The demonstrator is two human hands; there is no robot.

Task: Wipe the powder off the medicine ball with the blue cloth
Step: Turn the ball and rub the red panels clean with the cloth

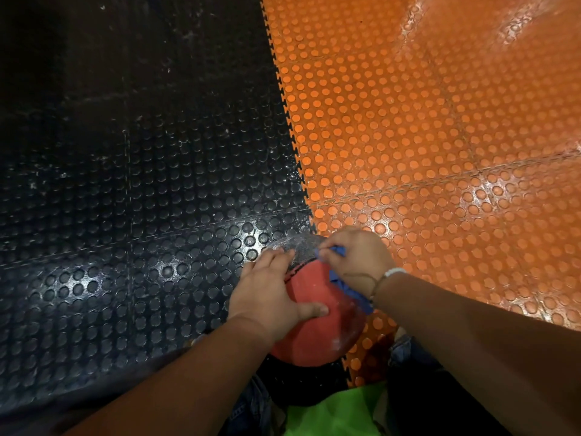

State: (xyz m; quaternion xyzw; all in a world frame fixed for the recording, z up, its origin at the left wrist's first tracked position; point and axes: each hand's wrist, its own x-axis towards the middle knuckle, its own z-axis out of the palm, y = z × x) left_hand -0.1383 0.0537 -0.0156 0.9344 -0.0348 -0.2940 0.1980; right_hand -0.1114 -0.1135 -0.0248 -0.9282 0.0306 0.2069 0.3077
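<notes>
A red and black medicine ball (317, 335) sits on the studded floor just in front of me. White powder dusts its far black panel (297, 247). My left hand (270, 297) lies flat on the ball's left side, fingers spread and thumb across the red panel. My right hand (355, 259) grips a bunched blue cloth (349, 286) and presses it on the ball's upper right. Most of the cloth is hidden under that hand.
Black studded floor tiles (141, 199) cover the left and orange ones (424, 136) the right, joined by a toothed seam. Powder smears lie on the floor near the ball. My jeans and a bright green fabric (333, 410) show at the bottom edge.
</notes>
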